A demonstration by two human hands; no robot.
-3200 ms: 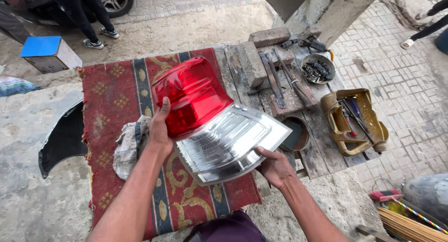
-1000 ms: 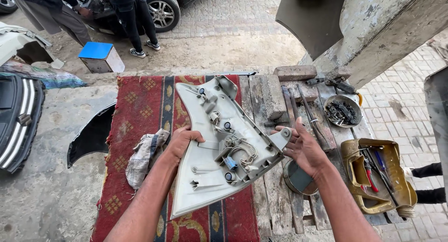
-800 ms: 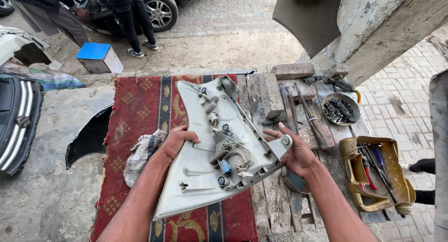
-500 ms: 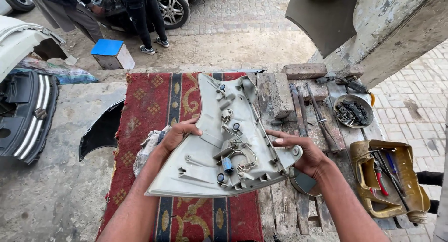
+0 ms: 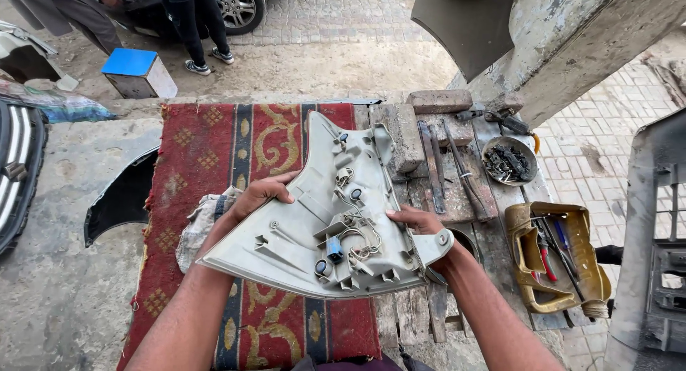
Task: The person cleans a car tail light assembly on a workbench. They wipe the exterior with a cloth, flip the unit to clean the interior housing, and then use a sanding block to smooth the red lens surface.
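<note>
red patterned rug [image 5: 207,149] on worn wooden bench [image 5: 457,199]

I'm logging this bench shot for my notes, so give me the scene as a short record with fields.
Held item: car tail light housing, grey back side up, bulb sockets and wiring showing
Left hand: grips the housing's left edge
Right hand: grips its right edge
Beneath: red patterned rug on a wooden bench, rag beside
Right of bench: cut yellow jerrycan holding tools, bowl of small metal parts

A rough wooden bench [image 5: 418,310] carries a red patterned rug [image 5: 200,146] on its left half, with a rag [image 5: 194,224], bricks [image 5: 407,139], a metal bowl [image 5: 509,161] and a cut yellow canister [image 5: 554,260] of tools toward its right edge.
</note>
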